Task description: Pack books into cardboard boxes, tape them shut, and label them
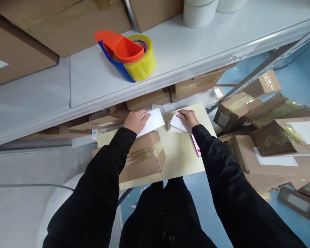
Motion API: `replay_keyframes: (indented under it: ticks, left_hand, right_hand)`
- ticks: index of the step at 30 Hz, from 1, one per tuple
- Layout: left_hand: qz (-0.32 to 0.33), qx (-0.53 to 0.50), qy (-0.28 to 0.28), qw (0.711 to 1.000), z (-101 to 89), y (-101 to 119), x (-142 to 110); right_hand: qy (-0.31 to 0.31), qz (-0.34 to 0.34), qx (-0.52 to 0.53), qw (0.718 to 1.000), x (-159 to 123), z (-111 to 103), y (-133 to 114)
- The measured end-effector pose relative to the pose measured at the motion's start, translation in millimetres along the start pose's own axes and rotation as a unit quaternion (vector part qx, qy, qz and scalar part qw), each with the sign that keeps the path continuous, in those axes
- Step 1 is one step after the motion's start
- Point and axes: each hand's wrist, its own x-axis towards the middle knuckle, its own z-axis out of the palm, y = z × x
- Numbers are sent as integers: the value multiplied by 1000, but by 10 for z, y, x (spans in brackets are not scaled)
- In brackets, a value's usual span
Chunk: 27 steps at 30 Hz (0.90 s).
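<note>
My left hand (136,120) is closed on a white paper slip (152,122), thumb on top, above the back edge of a taped cardboard box (144,155). That box lies on a small pale yellow table (179,160). Further right, my right hand (189,120) pinches a second white paper slip (177,123), which looks folded or doubled, over the tabletop. Partly under my right forearm lies a phone with a pink screen (195,144). Any print on the papers is too small to read.
A shelf (92,82) runs across in front, carrying a tape dispenser with yellow tape (147,65), large cardboard boxes (87,24) and white rolls (199,13). More boxes (193,84) sit beneath it. Taped cartons (273,141) are piled on the blue floor at right.
</note>
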Motion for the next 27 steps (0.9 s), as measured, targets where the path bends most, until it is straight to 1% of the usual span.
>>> replay_keyframes:
  ticks: [2,3,5,6,7,9,10,11,12,14,16,18,20,22,23,24,25,26,27]
  left_hand:
    - [7,-31,9,999,-64,-56,-93]
    - [8,-45,14,999,-99,-75,-153]
    - [11,-74,27,997,-175,-93,-295]
    - [14,-89,35,995,-216,-91,-376]
    - [17,-105,43,993,-260,-84,-463]
    - [28,-140,59,988,-351,-63,-657]
    - [34,-160,66,984,-397,-55,-765]
    - [35,-182,73,980,-441,-55,-881]
    - [30,-208,81,974,-480,-66,-1006]
    - [3,-275,107,955,-536,-121,-1273]
    - [-29,-372,129,919,-555,-209,-1547]
    - [-50,-480,127,867,-541,-288,-1802]
    - [-69,-562,122,815,-510,-318,-2022]
    - [-89,-608,149,775,-483,-288,-2205]
    - [-99,-624,174,755,-475,-257,-2286]
    - [-107,-638,197,737,-469,-221,-2362]
    - [-112,-650,214,721,-465,-187,-2433]
    - [-113,-661,225,707,-462,-159,-2501]
    - [-112,-672,232,695,-458,-140,-2565]
  right_hand:
    - [28,7,-50,998,31,2,-40]
    - [48,8,-57,997,35,1,-101]
    - [80,2,-15,997,3,2,-317]
    - [78,-5,34,996,-39,11,-471]
    - [54,-15,96,994,-101,29,-649]
    - [-36,-43,217,975,-272,94,-1045]
    - [-79,-54,258,961,-373,138,-1243]
    - [-102,-60,282,952,-477,183,-1428]
    - [-108,-62,295,947,-576,223,-1592]
    - [-84,-64,300,948,-740,270,-1846]
    - [-52,-83,286,953,-846,260,-2010]
    - [-31,-112,255,960,-915,215,-2137]
    - [0,-136,198,971,-995,183,-2291]
    - [74,-165,101,978,-1129,203,-2510]
    - [118,-188,44,974,-1220,240,-2639]
    - [150,-220,-11,964,-1322,294,-2774]
    - [160,-260,-61,950,-1428,363,-2904]
    - [149,-304,-102,935,-1532,444,-3023]
    - [125,-345,-135,921,-1626,532,-3122]
